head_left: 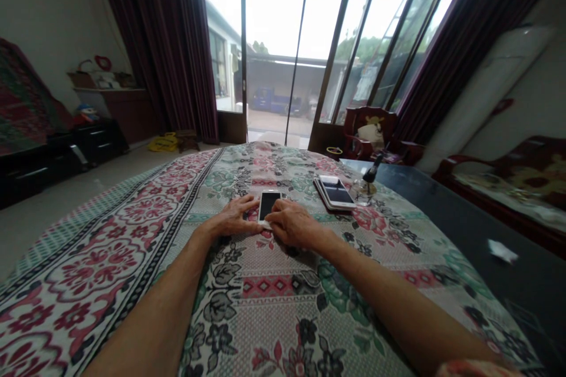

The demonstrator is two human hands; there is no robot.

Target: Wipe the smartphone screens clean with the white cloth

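Note:
A white phone (266, 203) with a dark screen lies on the patterned tablecloth (274, 259). Spread beside its left edge is my left hand (236, 216), fingers apart, the thumb near the phone's lower left corner. My right hand (289, 222) rests over the phone's lower right part with its fingers curled together; whatever is between the fingertips, if anything, is too small to make out. To the right sits a stack of phones (336, 193), the top one white with a dark screen.
A glass object (365, 191) with a dark upright item stands right of the stack. Beyond the cloth's right side is a dark surface (469, 235) with a crumpled white paper (503, 251). Wooden chairs, curtains and glass doors stand farther back.

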